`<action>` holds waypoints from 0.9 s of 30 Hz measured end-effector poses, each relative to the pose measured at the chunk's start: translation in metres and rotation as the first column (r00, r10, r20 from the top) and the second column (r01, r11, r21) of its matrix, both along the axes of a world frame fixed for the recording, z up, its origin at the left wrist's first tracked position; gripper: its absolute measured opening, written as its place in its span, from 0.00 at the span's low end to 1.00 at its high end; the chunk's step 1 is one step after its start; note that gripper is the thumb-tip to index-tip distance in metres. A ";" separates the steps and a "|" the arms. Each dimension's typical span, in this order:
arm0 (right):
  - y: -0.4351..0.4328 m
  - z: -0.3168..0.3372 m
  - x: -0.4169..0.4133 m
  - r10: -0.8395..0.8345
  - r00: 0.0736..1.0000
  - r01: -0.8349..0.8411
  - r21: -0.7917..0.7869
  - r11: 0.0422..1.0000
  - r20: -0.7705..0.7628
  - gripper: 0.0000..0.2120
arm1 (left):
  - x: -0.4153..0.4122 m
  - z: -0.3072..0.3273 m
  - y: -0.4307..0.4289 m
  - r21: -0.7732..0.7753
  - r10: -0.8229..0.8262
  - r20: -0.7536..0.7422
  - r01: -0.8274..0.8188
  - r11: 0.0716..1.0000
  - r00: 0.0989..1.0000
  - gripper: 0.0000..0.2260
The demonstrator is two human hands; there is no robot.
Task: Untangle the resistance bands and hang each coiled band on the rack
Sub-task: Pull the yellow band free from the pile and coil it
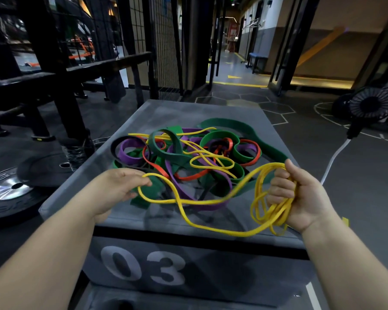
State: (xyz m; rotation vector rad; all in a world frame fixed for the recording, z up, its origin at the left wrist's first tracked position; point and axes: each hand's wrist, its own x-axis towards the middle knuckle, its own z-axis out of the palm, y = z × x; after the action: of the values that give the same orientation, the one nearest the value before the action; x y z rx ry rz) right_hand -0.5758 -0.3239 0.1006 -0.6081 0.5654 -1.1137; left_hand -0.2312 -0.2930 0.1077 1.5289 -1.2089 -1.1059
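Right hand (300, 195) fingers curl tight around coiled loops of yellow band (213, 229). Left hand (119, 186) pinches its free loop. Tangled band pile (188, 153) on grey box (126, 126).

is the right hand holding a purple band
No, the right hand grips several coils of the thin yellow band.

One wide-angle head camera looks forward and down from close above the surface (188, 115), which fills the frame's centre, with a corridor (235, 66) receding at upper right.
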 end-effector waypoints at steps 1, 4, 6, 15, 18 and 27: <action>0.001 0.000 0.002 0.013 1.000 -0.014 -0.014 1.000 -0.015 0.21 | -0.005 0.002 0.003 0.008 -0.020 -0.046 0.020 1.000 0.999 0.08; 0.007 0.001 0.012 0.052 0.998 -0.054 -0.043 0.998 -0.042 0.21 | -0.026 0.006 0.011 0.036 -0.097 -0.183 0.105 0.994 0.978 0.09; 0.012 0.001 0.020 0.075 0.994 -0.079 -0.058 0.995 -0.077 0.21 | -0.042 0.007 0.019 0.051 -0.123 -0.308 0.146 0.988 0.943 0.06; 0.036 -0.004 0.062 0.257 0.923 -0.284 -0.056 0.957 -0.286 0.19 | -0.094 -0.001 0.044 -0.045 -0.410 -0.343 0.422 0.906 0.845 0.11; 0.045 -0.003 0.072 0.300 0.899 -0.336 -0.063 0.940 -0.319 0.10 | -0.101 -0.006 0.045 -0.087 -0.386 -0.214 0.377 0.922 0.897 0.11; 0.049 -0.010 0.084 0.263 0.850 -0.324 -0.060 0.944 -0.457 0.12 | -0.100 -0.014 0.043 -0.241 -0.225 0.391 0.335 0.911 0.893 0.11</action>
State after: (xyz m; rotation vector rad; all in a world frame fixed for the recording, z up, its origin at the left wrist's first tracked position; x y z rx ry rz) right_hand -0.4921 -0.2753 0.0905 -1.0479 0.7629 -0.7215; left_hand -0.3310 -0.2497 0.0934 1.3742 -1.8105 -0.7871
